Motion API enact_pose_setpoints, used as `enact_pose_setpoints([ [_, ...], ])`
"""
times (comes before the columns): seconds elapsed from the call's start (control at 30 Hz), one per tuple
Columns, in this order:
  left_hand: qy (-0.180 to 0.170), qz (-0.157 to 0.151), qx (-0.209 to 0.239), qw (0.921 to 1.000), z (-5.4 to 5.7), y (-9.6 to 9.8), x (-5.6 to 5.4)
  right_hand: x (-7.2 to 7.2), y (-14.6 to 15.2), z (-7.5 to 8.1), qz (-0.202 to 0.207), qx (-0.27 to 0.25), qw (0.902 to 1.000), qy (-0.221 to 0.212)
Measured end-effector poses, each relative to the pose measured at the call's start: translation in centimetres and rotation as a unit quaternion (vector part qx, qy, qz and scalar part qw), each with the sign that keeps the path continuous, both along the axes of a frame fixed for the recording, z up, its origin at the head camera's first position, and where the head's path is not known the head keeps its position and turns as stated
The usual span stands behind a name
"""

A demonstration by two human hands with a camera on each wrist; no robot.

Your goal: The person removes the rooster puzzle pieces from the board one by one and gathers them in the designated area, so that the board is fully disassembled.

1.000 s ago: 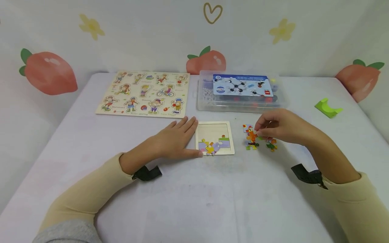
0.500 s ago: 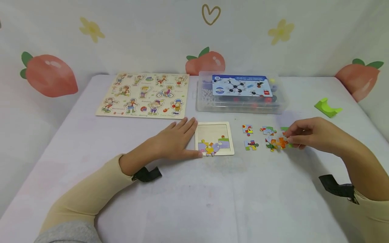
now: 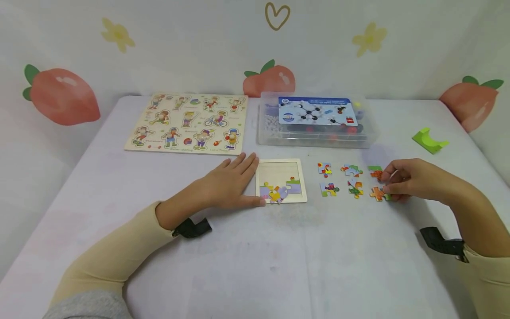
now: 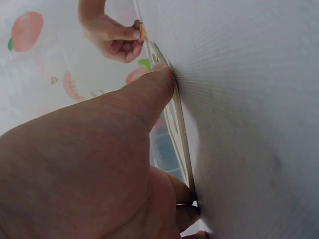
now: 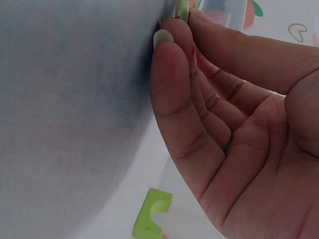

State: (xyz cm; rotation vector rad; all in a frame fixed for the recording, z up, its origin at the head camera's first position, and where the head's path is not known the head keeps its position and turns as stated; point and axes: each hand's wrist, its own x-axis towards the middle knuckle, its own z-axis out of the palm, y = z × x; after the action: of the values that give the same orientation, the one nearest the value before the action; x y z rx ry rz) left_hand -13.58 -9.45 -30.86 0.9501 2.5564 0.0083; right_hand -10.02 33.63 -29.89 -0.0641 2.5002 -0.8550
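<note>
In the head view my left hand lies with fingers spread at the left side of a small square wooden puzzle tray, thumb on its lower corner. Several joined jigsaw pieces fill the tray's lower part. My right hand pinches an orange jigsaw piece with a green edge between thumb and fingers, low over the cloth. The piece's green edge shows at the fingertips in the right wrist view. Left of that hand, loose jigsaw pieces lie in two rows, one partly behind the fingers.
Behind the tray stands a clear plastic box with a molecule-model label. A wooden peg board with child figures lies at the back left. A green curved block sits at the back right. White cloth covers the table.
My right hand has carried the orange jigsaw piece rightward from over the left loose pieces, then lowered it to the right end of the front row. My left hand has stayed on the tray.
</note>
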Motion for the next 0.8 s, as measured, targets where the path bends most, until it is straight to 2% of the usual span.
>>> enact_pose_setpoints([
  [0.1,-0.001,0.0,-0.002,1.0,0.1,0.0,0.0,0.0,-0.1,0.0,-0.004,0.002,1.0,-0.003],
  [0.23,-0.003,0.002,-0.006,1.0,0.1,0.0,0.0,-0.1,-0.6,0.2,0.017,0.046,0.9988,0.01],
  [0.33,-0.003,0.0,-0.006,1.0,0.2,-0.1,-0.1,0.0,-1.4,0.7,0.041,0.086,0.9945,0.043],
  [0.43,0.003,-0.002,-0.004,1.0,0.3,-0.1,-0.1,0.1,-2.7,1.6,0.066,0.109,0.9869,0.099],
  [0.57,0.008,0.002,-0.002,1.0,0.4,-0.2,-0.2,-0.3,-6.1,2.8,0.103,0.102,0.9769,0.156],
  [0.8,-0.002,0.0,0.006,1.0,0.0,0.0,-0.1,-1.0,-13.9,3.3,0.181,0.08,0.9635,0.18],
])
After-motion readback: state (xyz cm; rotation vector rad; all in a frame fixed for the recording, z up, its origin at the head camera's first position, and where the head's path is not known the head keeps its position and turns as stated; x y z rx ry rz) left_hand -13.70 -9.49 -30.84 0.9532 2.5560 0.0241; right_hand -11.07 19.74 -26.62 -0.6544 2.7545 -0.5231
